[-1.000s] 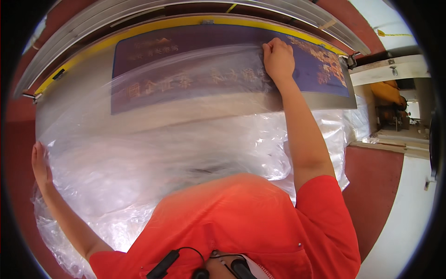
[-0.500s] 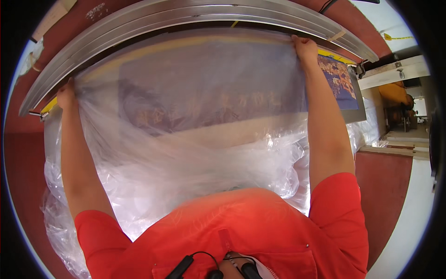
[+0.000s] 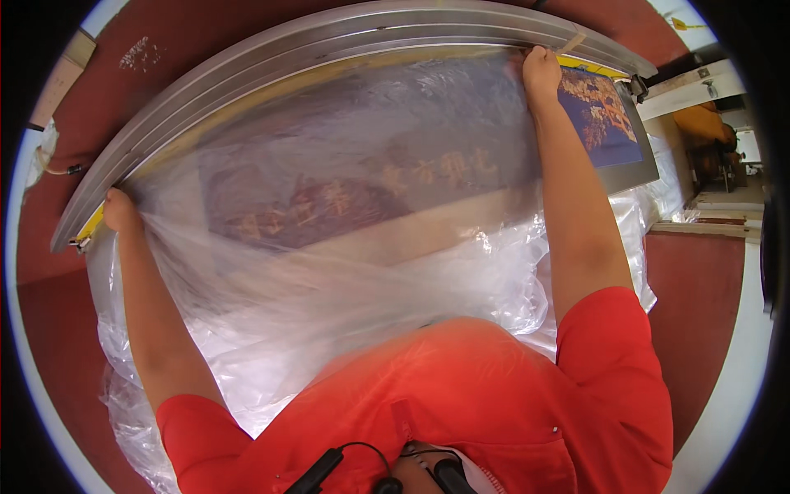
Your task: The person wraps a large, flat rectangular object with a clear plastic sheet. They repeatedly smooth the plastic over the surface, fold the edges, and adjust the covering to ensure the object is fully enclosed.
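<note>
A wide sheet of clear plastic film [image 3: 329,288] is stretched in front of me over a dark blue printed panel [image 3: 370,185] with gold lettering, which shows hazily through it. At the film's far left corner my left hand [image 3: 120,211] is closed on its edge; the fingertips are partly hidden. My right hand [image 3: 541,72] pinches the film's far right part, with the arm reaching straight ahead. Both hands are close against a long silvery metal bar [image 3: 354,31] that runs across the far side. A yellow strip [image 3: 580,63] shows along the bar beside my right hand.
Loose film bunches and hangs at the left [image 3: 136,428]. On the right, an uncovered blue and orange printed part [image 3: 605,119] lies on a grey board. A black clamp-like fitting [image 3: 638,88] sits at the bar's right end. The floor [image 3: 695,305] is dark red.
The whole view has tilted and shifted slightly. The dark gap between the bar and the film's far edge has narrowed. Both hands still hold the film near the bar.
</note>
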A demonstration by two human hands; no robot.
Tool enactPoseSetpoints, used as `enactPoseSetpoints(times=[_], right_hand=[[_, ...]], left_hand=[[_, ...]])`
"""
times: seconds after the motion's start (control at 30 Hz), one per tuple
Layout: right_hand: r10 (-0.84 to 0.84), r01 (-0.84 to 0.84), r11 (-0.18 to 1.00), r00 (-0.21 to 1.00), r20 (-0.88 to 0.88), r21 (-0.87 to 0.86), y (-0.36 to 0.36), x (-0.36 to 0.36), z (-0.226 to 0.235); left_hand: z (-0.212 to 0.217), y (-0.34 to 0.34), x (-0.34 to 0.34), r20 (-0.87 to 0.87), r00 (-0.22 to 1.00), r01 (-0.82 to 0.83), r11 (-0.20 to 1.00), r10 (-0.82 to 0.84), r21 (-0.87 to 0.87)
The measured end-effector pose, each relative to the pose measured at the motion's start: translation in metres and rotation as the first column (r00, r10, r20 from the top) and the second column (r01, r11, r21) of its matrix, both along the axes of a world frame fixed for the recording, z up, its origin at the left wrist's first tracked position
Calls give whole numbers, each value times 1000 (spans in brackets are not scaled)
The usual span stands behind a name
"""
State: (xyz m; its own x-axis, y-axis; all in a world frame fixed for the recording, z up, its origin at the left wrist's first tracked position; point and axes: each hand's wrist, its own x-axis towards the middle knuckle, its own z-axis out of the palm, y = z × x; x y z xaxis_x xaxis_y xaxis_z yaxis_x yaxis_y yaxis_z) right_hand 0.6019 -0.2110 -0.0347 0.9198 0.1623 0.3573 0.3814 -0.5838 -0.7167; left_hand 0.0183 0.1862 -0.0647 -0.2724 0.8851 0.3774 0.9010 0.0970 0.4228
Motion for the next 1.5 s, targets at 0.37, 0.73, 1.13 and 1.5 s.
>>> enactPoseSetpoints(times=[0.37, 0.73, 1.13, 1.5], right_hand=[[470, -204, 824, 767, -437, 528, -24, -18, 35], [355, -170, 804, 906, 231, -570, -167, -51, 38], [359, -123, 819, 872, 334, -561, -175, -71, 32], [419, -380, 901, 887, 194, -209, -197, -54, 23]], left_hand=[[2, 6, -20, 816, 559, 407, 906, -144, -119], [192, -192, -105, 502, 170, 927, 311, -848, 212], [-31, -409, -10, 961, -26, 503, 834, 277, -226], [3, -358, -162, 884, 462, 325, 916, 63, -236]])
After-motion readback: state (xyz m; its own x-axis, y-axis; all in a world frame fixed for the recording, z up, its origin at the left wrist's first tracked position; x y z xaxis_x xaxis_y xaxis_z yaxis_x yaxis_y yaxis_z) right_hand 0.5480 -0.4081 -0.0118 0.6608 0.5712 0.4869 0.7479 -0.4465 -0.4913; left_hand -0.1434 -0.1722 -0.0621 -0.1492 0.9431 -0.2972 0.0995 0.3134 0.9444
